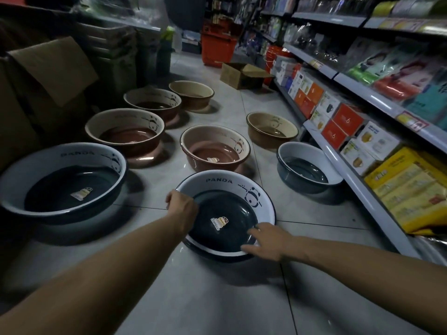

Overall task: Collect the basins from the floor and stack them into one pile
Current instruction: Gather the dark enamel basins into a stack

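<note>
The nearest dark basin (223, 187) sits on the floor (217, 301) directly ahead, between the hands: left hand (182, 209) grips its far-left rim, right hand (268, 240) lies spread on its near-right rim.

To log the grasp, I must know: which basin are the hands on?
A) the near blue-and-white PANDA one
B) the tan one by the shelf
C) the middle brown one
A: the left hand grips the rim of the PANDA basin; the right hand touches its near edge.

Farthest basin (189, 88) blurry, price tags (412, 122) unreadable
</note>
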A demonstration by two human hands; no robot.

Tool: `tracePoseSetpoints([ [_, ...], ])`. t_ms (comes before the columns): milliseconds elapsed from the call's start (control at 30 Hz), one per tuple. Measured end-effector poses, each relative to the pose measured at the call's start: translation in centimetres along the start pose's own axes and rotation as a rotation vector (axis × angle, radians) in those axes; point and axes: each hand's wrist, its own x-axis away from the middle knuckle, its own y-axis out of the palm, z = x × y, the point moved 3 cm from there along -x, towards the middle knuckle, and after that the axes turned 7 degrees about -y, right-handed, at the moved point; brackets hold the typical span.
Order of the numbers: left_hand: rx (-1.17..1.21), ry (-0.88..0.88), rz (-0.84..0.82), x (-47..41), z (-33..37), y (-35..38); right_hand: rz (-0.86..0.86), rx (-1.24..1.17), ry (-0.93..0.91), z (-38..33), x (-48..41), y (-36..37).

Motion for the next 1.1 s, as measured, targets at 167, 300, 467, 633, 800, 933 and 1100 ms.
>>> tracePoseSetpoints([
  [167,0.131,0.106,0.181,0.3,2.4,-4.3,0.125,0.033,0.064,-0.8,-0.3,-5.3],
  [300,0.218,0.086,0.239,-0.1,3.8,-6.9,0.252,-0.035,0.105,0.5,-0.7,-8.1],
  [467,0.348,0.093,0.272,-0.7,5.3,-8.7,0.206,0.080,0.143,6.0,0.0,-8.6],
  [633,0.544,0.163,0.207,-2.2,6.6,-11.7,0.223,0.097,0.186,12.3,-1.0,-9.3],
  [800,0.505,0.185,0.290,-4.4,9.2,-16.1,0.261,0.055,0.248,20.1,-5.4,-7.7],
  [933,0.445,0.207,0.350,-6.0,11.8,-18.2,0.271,0.059,0.308,26.0,-9.7,-5.2],
  [1100,0.367,0.181,0.292,-6.4,12.2,-16.3,0.234,-0.052,0.383,30.9,-13.5,-3.1],
])
